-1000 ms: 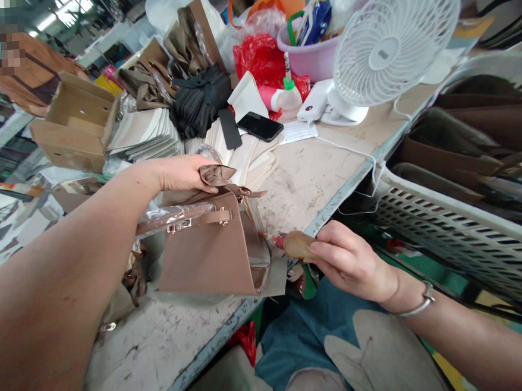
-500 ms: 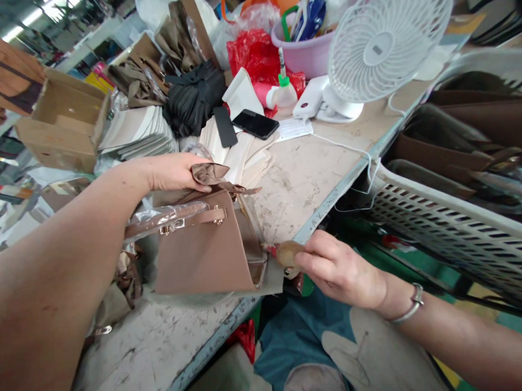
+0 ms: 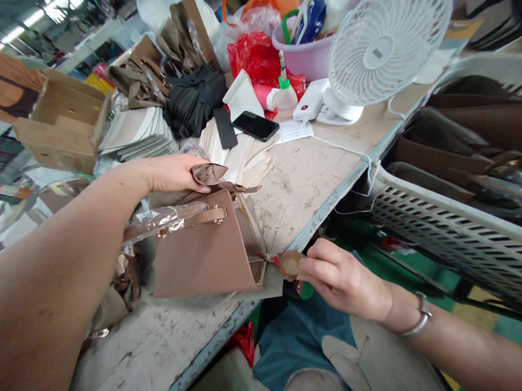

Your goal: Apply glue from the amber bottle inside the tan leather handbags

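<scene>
A pinkish-brown handbag [image 3: 200,259] lies at the table's front edge, its side facing right folded open. Its strap, partly wrapped in clear plastic, runs across the top. My left hand [image 3: 176,173] is closed on the bag's gathered brown fabric [image 3: 209,173] at the back; most of its fingertips are hidden. In my right hand [image 3: 345,279] is a small, round, yellowish squeeze bottle [image 3: 291,265], pinched between thumb and fingers. The bottle's red nozzle [image 3: 271,258] points left and touches or nearly touches the bag's open side edge.
On the right stand a white fan [image 3: 378,50] and a white basket [image 3: 459,223] of brown bag pieces. Behind the bag lie a phone [image 3: 256,126], stacked pale panels [image 3: 138,131] and a cardboard box [image 3: 66,123]. Another person [image 3: 3,82] is at far left.
My right hand and the squeeze bottle have shifted slightly right and down along the bag's side edge. My left hand stays in place. The other person's arm has moved left.
</scene>
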Available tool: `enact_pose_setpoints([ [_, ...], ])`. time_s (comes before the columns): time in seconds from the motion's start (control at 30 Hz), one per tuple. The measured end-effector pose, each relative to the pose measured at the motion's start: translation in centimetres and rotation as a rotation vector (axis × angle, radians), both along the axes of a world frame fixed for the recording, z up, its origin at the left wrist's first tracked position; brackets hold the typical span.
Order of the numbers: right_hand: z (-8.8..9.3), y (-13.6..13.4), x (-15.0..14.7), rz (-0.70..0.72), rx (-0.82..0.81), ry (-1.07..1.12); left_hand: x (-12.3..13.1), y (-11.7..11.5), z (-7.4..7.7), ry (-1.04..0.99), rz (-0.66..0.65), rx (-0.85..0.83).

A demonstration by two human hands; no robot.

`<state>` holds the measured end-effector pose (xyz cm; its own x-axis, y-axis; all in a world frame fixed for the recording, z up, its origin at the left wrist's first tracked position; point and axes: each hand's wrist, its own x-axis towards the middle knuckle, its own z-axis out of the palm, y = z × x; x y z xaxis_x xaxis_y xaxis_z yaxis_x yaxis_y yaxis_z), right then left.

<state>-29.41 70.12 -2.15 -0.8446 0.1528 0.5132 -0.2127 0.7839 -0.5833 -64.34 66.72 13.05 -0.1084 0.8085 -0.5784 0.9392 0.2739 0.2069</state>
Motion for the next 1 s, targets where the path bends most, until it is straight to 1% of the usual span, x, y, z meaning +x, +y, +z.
enact_pose_setpoints([
  [0.1,0.4,0.2,0.5,-0.011,-0.072,0.037,0.1,-0.1,0.3,0.014,-0.015,0.01],
  [0.23,1.1,1.5,0.7,-0.033,-0.092,0.078,0.4,-0.3,0.6,-0.008,-0.028,0.007],
  [0.3,1.4,2.4,0.1,-0.069,-0.105,0.13,0.4,-0.4,0.6,-0.005,-0.03,0.008],
  [0.4,1.5,3.9,-1.6,-0.107,-0.1,0.227,0.6,-0.4,0.4,0.034,-0.042,0.024],
  [0.47,1.3,4.8,-2.7,-0.112,-0.08,0.257,0.8,-0.4,0.5,0.059,-0.06,0.03],
  [0.57,0.5,5.3,-3.5,-0.091,-0.073,0.222,1.1,-0.4,0.6,0.069,-0.07,0.028],
  [0.73,-1.0,4.7,-2.2,-0.027,-0.105,0.067,1.1,-0.3,0.5,0.111,-0.071,0.019],
  [0.83,-1.6,4.5,-1.6,0.037,-0.141,0.022,1.0,-0.2,0.3,0.129,-0.07,0.011],
  [0.9,-1.7,4.9,-1.8,0.055,-0.174,0.045,0.9,-0.3,0.2,0.126,-0.07,0.012],
  [1.0,-1.7,5.8,-2.6,-0.004,-0.177,0.153,0.8,-0.5,0.1,0.116,-0.069,0.018],
])
